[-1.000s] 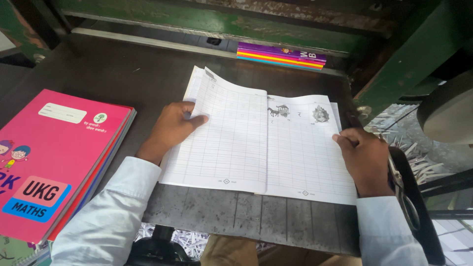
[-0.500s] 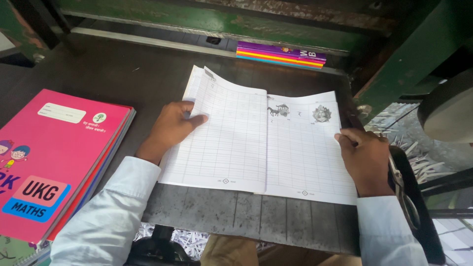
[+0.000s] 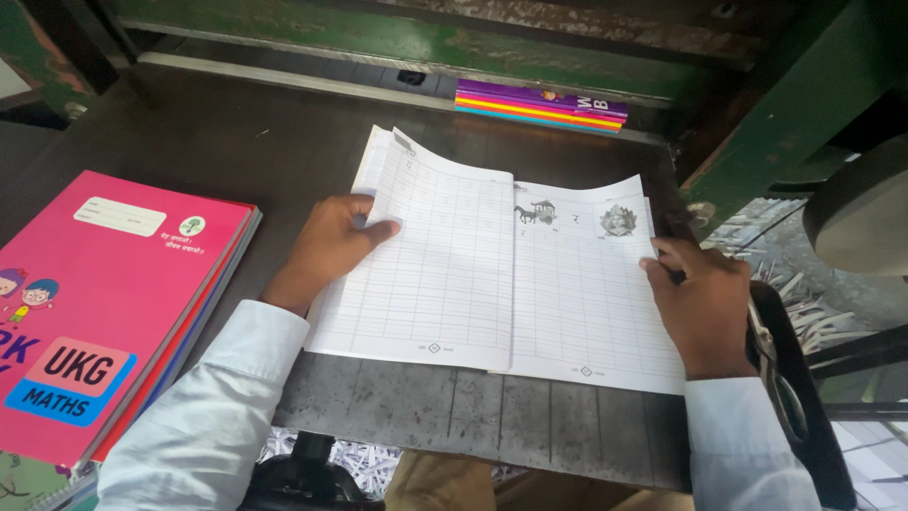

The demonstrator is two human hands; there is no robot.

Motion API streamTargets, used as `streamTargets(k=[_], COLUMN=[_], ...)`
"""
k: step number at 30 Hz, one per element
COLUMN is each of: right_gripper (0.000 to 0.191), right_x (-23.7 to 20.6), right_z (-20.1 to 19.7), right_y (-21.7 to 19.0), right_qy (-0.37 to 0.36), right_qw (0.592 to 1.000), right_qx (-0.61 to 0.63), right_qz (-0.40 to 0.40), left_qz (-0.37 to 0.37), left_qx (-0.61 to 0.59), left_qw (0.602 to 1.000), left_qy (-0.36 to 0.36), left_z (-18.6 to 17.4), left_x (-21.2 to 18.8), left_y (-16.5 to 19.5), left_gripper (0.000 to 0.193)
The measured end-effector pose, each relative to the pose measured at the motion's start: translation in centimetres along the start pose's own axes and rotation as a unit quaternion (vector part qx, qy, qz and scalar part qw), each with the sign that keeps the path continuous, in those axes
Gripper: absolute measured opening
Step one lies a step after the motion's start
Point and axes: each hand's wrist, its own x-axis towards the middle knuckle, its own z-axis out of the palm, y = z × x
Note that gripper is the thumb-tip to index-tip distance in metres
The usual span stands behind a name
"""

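Observation:
An open workbook point(image 3: 501, 274) with ruled grid pages and small black pictures near its top lies flat on a dark metal machine table point(image 3: 236, 151). My left hand point(image 3: 326, 248) rests on the book's left edge, thumb on the left page. My right hand point(image 3: 700, 303) presses the right page's outer edge with fingers bent over it. Both arms wear pale blue sleeves.
A stack of pink-covered workbooks point(image 3: 104, 303) lies at the left. Another stack with striped coloured spines point(image 3: 539, 106) sits under the green machine frame point(image 3: 454, 47) at the back. Scissors point(image 3: 776, 369) rest at the right edge. Paper trimmings point(image 3: 794, 303) lie below at the right.

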Motion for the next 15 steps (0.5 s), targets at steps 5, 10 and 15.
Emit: streamTargets(k=[5,10,15], right_gripper=[0.030,0.032,0.033], right_x=[-0.2,-0.1,0.1], right_z=[1.0,2.2,2.5], right_y=[0.9,2.0,2.4], right_qy=[0.096,0.124,0.125], right_qw=[0.988,0.984,0.983], right_qx=[-0.032,-0.029,-0.030], right_qz=[-0.115,-0.124,-0.129], left_qz=[-0.007,-0.002,-0.001], left_qx=[0.001,-0.002,0.015], left_qw=[1.000,1.000,1.000], left_qy=[0.001,0.000,0.002], left_z=[0.0,0.0,0.0], left_x=[0.0,0.0,0.1], left_y=[0.0,0.0,-0.2], left_gripper=[0.025,0.026,0.026])
